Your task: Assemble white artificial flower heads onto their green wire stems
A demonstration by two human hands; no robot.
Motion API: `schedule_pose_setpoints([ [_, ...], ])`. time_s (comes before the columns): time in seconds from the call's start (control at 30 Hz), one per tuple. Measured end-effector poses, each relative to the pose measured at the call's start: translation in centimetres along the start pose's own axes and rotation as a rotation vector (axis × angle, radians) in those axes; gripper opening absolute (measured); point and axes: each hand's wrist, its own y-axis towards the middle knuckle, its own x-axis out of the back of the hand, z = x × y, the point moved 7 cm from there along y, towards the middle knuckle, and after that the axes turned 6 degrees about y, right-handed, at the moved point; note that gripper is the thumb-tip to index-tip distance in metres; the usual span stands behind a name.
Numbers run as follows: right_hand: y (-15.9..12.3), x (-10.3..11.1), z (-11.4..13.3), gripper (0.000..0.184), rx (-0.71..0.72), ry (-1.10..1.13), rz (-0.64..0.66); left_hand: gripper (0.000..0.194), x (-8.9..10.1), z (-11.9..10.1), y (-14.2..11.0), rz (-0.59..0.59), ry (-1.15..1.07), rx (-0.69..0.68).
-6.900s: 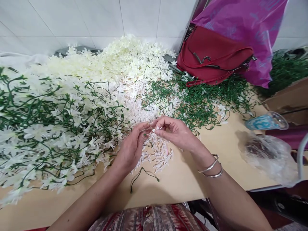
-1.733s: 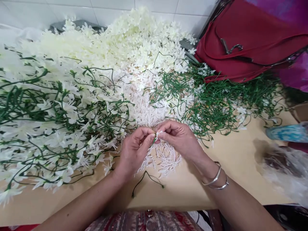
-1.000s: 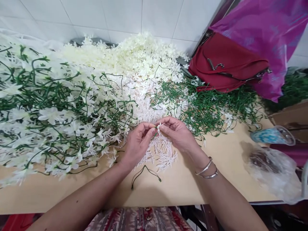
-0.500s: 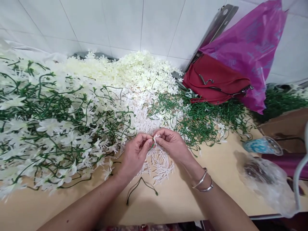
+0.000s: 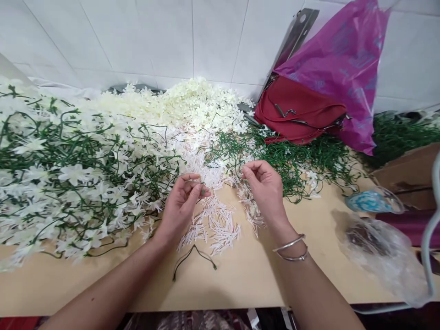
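Observation:
Over the middle of the table, my left hand is closed around a thin green stem, of which only a small tip shows by the thumb. My right hand is apart from it on the right, thumb and index finger pinched at the edge of the green stems; whatever is in the pinch cannot be made out. Thin white stamens lie loose below and between the hands. One bent dark green stem rests on the table in front of them.
White artificial flowers on green stems heap up on the left. Cream petals are piled along the tiled wall. On the right are a red handbag, a purple plastic bag, a blue-and-white cup and a clear plastic bag.
My hands, together over the white stamens before, have separated. The right hand has moved right and away from me, the left slightly left. The white piece between the fingertips no longer shows.

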Motion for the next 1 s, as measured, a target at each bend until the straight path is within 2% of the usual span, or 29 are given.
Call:
schedule_pose_setpoints([
  [0.1,-0.5,-1.1,0.5,0.007,0.063,-0.096,0.081,0.030,0.2,-1.3,0.3,0.045,-0.001,-0.070],
  [0.23,-1.9,-4.2,1.3,0.007,0.029,-0.117,0.330,0.023,0.8,-3.3,0.3,0.084,-0.019,-0.118],
  [0.33,-3.6,-6.1,2.7,0.010,0.013,-0.139,0.520,0.016,1.5,-6.1,-1.1,0.088,0.015,-0.127],
  [0.37,-4.5,-6.5,3.4,0.013,0.064,-0.192,0.594,0.013,1.5,-7.3,-2.0,0.120,0.074,-0.139],
  [0.43,-7.0,-7.1,4.9,0.015,0.234,-0.367,0.780,0.009,0.8,-8.8,-4.5,0.301,0.284,-0.142],
  [0.5,-9.9,-6.7,6.0,0.018,0.409,-0.494,0.856,0.012,-0.1,-8.5,-7.9,0.569,0.464,-0.131],
  [0.57,-13.0,-5.8,6.7,0.017,0.590,-0.503,0.844,0.014,-0.6,-6.6,-11.3,0.824,0.587,-0.132],
  [0.63,-15.6,-4.9,6.1,0.027,0.688,-0.577,0.804,0.014,-0.4,-4.8,-13.1,0.874,0.660,-0.240],
  [0.7,-17.1,-4.6,4.4,0.046,0.692,-0.720,0.793,0.013,-0.3,-2.9,-13.3,0.893,0.668,-0.295],
  [0.73,-17.1,-4.5,3.6,0.053,0.677,-0.776,0.781,0.011,-0.3,-2.2,-12.8,0.890,0.648,-0.296],
  [0.8,-15.9,-4.6,1.7,0.052,0.599,-0.859,0.770,0.011,-0.6,-1.1,-10.9,0.892,0.637,-0.286],
  [0.9,-11.4,-4.8,0.0,0.042,0.494,-0.883,0.697,0.013,-2.0,-0.8,-7.2,0.901,0.654,-0.305],
  [0.93,-9.6,-4.9,-0.3,0.038,0.463,-0.873,0.649,0.014,-2.5,-0.7,-6.0,0.877,0.666,-0.310],
  [1.0,-6.5,-5.1,-0.7,0.029,0.415,-0.840,0.568,0.014,-3.0,-0.7,-3.8,0.751,0.692,-0.304],
])
